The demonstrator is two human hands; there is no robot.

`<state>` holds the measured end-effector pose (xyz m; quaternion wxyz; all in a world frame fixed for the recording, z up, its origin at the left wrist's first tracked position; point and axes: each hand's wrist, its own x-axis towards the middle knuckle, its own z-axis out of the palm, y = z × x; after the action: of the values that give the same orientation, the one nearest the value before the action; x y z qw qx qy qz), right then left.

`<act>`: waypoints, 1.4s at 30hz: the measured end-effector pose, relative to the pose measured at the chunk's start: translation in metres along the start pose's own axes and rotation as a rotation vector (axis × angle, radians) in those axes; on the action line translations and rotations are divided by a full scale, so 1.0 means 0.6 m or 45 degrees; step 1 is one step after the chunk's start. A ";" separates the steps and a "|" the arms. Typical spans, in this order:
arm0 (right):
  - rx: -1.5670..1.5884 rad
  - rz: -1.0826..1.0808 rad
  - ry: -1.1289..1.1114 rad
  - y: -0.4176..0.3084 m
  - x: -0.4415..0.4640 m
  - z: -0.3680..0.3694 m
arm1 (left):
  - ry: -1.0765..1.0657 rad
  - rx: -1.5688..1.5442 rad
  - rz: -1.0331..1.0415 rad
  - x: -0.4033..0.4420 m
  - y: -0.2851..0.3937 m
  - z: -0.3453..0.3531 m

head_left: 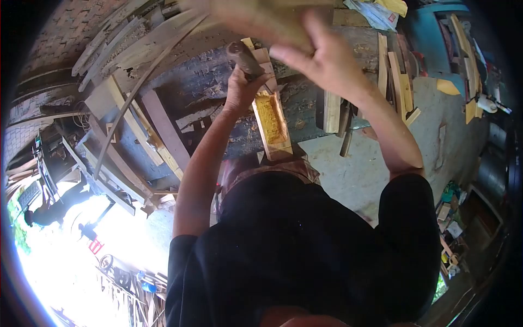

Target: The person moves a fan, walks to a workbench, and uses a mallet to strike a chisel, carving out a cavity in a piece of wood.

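My left hand point(239, 94) is closed round a tool with a thick brown wooden handle point(243, 59), probably a chisel, its lower end at a wooden piece. That piece has a long hollowed recess point(268, 117) with a rough yellow inside, and its near end lies close to my waist. Raised above and to the right, my right hand point(332, 62) grips a long wooden piece point(256, 20), blurred by motion, between thumb and fingers. The wooden piece is apart from the handle's top.
Under the work lies a dark, worn wooden bench point(199, 76). Boards point(139, 122) lie at the left, and short planks point(331, 111) stand at the right. Plastic bags point(376, 12) rest at the top right. A blue-green surface point(433, 38) is beyond them.
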<state>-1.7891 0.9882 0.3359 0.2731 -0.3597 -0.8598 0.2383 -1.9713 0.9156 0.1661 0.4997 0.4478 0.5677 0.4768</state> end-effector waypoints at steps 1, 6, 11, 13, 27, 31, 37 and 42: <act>-0.166 0.240 -0.409 0.007 -0.016 0.010 | 0.009 0.002 0.005 0.000 -0.001 -0.009; -0.063 0.324 -0.406 0.042 -0.049 0.017 | 0.028 -0.108 -0.231 -0.006 -0.031 -0.053; 0.133 0.080 0.053 -0.020 -0.021 -0.018 | -0.056 -0.174 -0.086 -0.017 -0.016 -0.024; 0.151 -0.033 0.133 -0.037 -0.019 -0.024 | -0.023 -0.098 -0.047 -0.016 -0.013 -0.011; 0.109 -0.009 0.171 -0.066 -0.025 -0.077 | -0.162 -0.056 -0.050 -0.029 -0.014 -0.017; 0.176 -0.132 0.309 -0.058 -0.030 -0.045 | -0.270 0.030 -0.030 -0.017 0.005 -0.003; -0.281 0.400 -0.468 -0.014 -0.038 -0.037 | -0.384 0.192 -0.080 0.009 -0.001 -0.002; 0.043 0.228 -0.142 -0.030 -0.040 -0.035 | -0.396 0.198 -0.078 -0.006 0.001 0.002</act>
<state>-1.7700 0.9632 0.3553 0.2084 -0.4166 -0.8340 0.2957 -1.9698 0.9121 0.1670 0.5597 0.5358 0.5323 0.3411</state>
